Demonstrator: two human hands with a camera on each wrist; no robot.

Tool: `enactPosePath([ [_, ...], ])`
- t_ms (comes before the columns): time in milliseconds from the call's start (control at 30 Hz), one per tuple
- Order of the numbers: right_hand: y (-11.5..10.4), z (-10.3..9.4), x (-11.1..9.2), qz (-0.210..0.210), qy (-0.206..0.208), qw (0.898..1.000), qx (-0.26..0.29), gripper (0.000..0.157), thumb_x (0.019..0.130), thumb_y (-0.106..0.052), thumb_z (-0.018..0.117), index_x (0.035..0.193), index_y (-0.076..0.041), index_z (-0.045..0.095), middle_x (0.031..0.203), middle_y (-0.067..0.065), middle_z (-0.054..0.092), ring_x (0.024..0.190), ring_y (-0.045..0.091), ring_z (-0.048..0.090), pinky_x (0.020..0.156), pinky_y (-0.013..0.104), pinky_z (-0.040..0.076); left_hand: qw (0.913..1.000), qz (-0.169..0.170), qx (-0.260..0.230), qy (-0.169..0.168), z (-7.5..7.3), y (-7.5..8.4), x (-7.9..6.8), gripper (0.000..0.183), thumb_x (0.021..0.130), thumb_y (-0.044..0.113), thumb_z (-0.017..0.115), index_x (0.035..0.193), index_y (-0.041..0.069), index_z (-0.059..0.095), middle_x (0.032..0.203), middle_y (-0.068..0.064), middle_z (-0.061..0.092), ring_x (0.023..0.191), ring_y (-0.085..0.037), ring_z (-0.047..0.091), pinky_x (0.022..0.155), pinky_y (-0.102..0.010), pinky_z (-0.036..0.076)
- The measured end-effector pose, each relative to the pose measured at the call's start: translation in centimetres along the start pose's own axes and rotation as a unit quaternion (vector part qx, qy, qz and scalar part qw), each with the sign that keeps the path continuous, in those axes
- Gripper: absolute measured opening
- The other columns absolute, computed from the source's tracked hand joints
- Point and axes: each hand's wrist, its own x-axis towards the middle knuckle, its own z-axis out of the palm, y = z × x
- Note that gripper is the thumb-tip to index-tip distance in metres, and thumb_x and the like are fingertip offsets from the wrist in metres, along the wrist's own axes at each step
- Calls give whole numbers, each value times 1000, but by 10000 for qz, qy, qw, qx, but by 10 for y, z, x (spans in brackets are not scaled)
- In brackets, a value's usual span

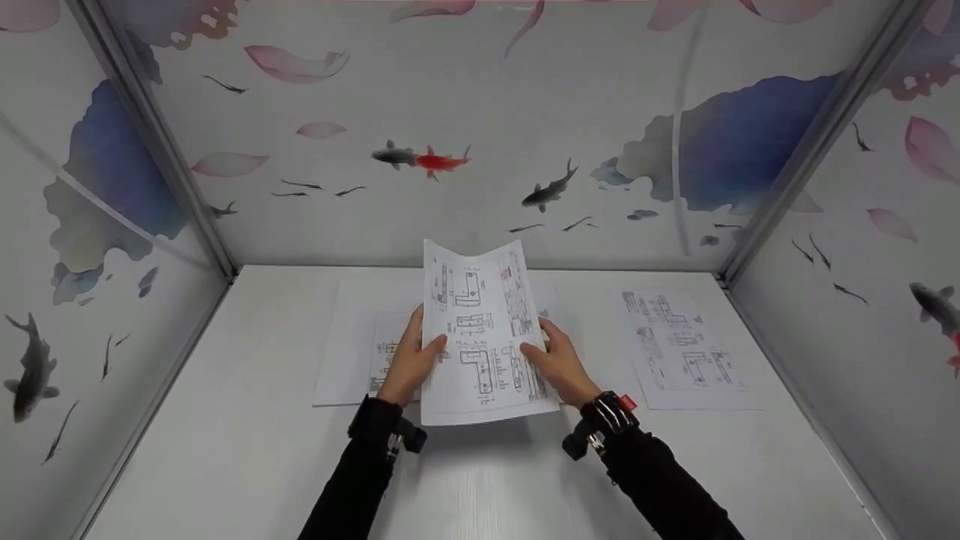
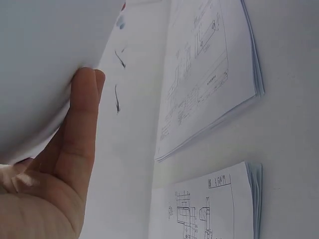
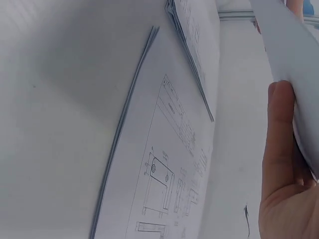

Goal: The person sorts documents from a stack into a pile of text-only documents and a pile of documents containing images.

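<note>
In the head view, both hands hold up a white paper sheet with technical drawings (image 1: 480, 330), gently bowed and raised over the table. My left hand (image 1: 411, 364) grips its left edge, thumb on the printed face and fingers behind. On the opposite edge, my right hand (image 1: 562, 366) pinches it the same way. The left wrist view shows the sheet's blank back (image 2: 45, 55) against the fingers of the left hand (image 2: 65, 164). From the right wrist, the right hand (image 3: 281, 164) supports that same back. How many sheets are held I cannot tell.
Below and behind the raised sheet lie printed papers (image 1: 346, 360), partly hidden by it. Another stack of drawings (image 1: 690, 352) lies on the right of the white table (image 1: 225, 450). Panels with painted fish (image 1: 442, 162) enclose the table at the back and both sides.
</note>
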Motion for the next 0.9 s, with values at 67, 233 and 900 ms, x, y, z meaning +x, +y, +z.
enactPosePath([
  [67,-1,2,1,61,224,9996,128,48,99,-11,56,145,-15,42,100,14,71,78,25,72,64,35,57,9999,-76,16,-67,0,-1,-1,68,100,19,54,157,29,18,149,-4,47,118,-23,60,93,-42,50],
  [233,-4,4,7,263,807,9960,269,39,100,-14,54,139,-12,48,100,13,70,78,21,71,65,31,56,9995,-208,138,-208,-4,-6,-6,54,100,23,55,151,21,34,143,-4,53,121,-20,58,101,-40,46],
  [900,2,46,3,638,-386,9969,256,55,97,-19,61,148,-12,41,112,11,69,85,18,66,59,27,50,9914,-689,195,1091,-68,-35,-20,26,108,26,36,118,9,53,75,-3,50,46,-11,46,42,-23,39],
])
